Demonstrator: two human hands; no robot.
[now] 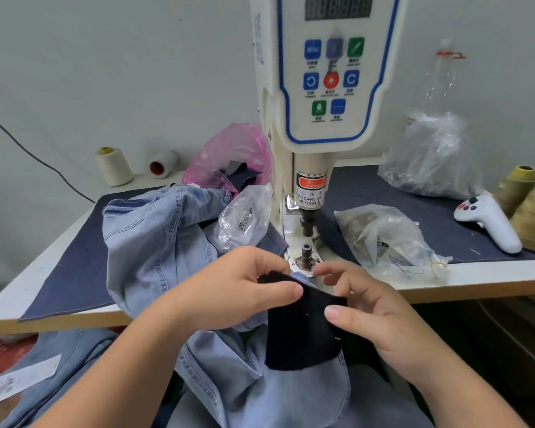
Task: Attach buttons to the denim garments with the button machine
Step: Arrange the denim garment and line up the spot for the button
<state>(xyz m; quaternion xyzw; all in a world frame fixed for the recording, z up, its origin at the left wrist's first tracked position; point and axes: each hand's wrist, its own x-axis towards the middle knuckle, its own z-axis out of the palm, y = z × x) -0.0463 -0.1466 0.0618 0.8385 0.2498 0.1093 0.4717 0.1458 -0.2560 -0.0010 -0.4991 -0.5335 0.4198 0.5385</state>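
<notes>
Pinching dark cloth patch: left hand, right hand.

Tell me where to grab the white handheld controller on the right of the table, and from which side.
Grip the white controller around its long handle, the lower end pointing toward the table's front edge. Come from above and the front. The handle is the slim, bare part. The head with the buttons sits at the far end, and the thread cones crowd its right side, so a right-side approach looks blocked.

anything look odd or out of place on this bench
A white game controller lies at the right of the table by the thread cones, unrelated to buttoning. An empty thread spool lies tipped over at the back left.
</notes>
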